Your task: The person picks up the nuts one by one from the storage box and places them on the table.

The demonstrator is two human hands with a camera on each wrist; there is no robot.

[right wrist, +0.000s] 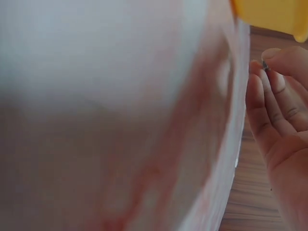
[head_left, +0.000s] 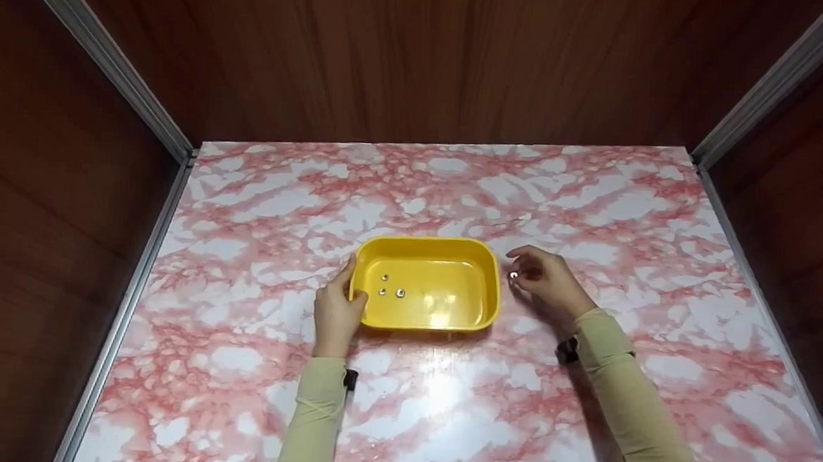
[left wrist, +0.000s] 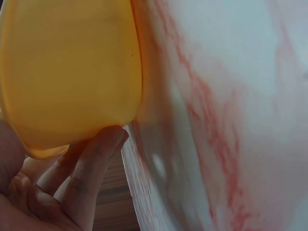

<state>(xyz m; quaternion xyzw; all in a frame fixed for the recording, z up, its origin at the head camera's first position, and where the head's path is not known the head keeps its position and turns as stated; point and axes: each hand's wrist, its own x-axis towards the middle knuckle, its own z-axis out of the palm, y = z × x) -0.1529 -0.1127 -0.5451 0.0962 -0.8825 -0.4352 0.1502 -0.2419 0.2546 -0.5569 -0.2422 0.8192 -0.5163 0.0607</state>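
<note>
A yellow plastic bin (head_left: 421, 322) stands in the middle of the table. My left hand (head_left: 336, 316) grips its left end, thumb over the rim and fingers along the outer wall. In the left wrist view, fingers (left wrist: 91, 159) bear against the bin's wall (left wrist: 72, 67). Three small silvery metal nuts (head_left: 400, 293) lie on the bin's floor, towards the left. Just beyond the bin's right end, my right hand (head_left: 546, 277) pinches another small metal nut (head_left: 514, 274). In the right wrist view this nut (right wrist: 265, 66) shows between thumb and fingertips, below the bin's corner (right wrist: 274, 13).
The table (head_left: 243, 222) has a red and white marbled top. Dark wood panels (head_left: 420, 62) enclose it at the back and both sides, with metal rails (head_left: 104, 53) at the corners. Dark wrist devices (head_left: 351, 380) sit at both sleeves.
</note>
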